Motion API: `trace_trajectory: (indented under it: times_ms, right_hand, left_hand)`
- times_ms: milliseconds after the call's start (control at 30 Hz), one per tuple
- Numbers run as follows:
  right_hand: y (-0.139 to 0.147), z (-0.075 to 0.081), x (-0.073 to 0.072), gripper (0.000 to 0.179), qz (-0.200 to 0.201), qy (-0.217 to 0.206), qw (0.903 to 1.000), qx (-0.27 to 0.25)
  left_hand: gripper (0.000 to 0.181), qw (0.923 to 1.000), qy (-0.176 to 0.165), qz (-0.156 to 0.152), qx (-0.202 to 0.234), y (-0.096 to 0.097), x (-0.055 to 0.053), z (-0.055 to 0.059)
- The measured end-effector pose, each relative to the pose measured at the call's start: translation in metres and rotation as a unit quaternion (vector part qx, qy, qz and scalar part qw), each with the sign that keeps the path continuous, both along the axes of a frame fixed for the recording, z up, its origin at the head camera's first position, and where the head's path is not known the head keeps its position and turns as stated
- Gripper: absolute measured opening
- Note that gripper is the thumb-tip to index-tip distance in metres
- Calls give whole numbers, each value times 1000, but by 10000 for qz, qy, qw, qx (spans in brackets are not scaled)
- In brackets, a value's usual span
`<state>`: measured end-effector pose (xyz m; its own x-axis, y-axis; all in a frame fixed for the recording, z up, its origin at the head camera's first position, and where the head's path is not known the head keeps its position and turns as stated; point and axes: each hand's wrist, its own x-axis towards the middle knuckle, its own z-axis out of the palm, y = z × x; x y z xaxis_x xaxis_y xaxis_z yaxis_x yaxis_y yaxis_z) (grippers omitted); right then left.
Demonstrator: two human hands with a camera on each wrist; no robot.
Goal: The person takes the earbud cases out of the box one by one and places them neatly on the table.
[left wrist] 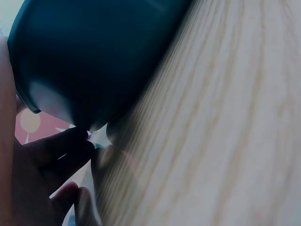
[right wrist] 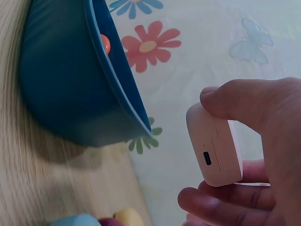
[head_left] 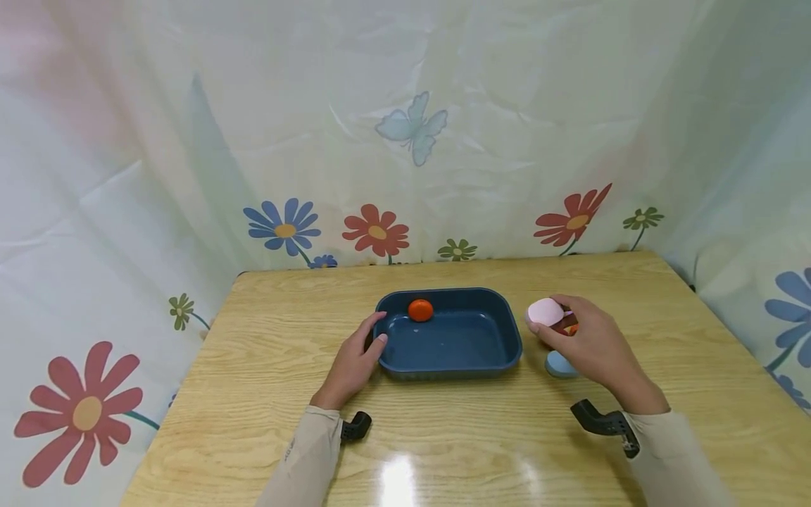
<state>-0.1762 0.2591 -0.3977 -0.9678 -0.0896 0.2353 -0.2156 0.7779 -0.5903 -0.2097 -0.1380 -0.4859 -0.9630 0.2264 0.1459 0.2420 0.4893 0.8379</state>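
Observation:
A dark blue rectangular bin (head_left: 450, 375) stands on the table, with an orange-red rounded object (head_left: 421, 310) inside its far left corner. My left hand (head_left: 352, 365) holds the bin's left end, thumb and fingers about the rim; the fingers are partly dark in the left wrist view. In my right hand (head_left: 592, 345), a pale pink earbud case (right wrist: 215, 146) is pinched between thumb and fingers, its charging port showing in the right wrist view. The case is held up to the right of the bin, apart from it.
Beneath my right hand lie a light blue rounded object (head_left: 560, 365) and a red and orange thing, partly hidden. A yellowish piece (right wrist: 129, 217) shows beside them in the right wrist view. A floral curtain (head_left: 412, 211) hangs behind the wooden table (head_left: 279, 317).

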Motion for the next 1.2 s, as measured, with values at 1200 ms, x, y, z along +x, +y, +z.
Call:
trace_trajectory:
  times_ms: [1200]
  right_hand:
    - [66, -22, 17, 77, -769, -733, 9942, 176]
  left_hand:
    - [44, 9999, -4, -24, 168, 1, 3, 1]
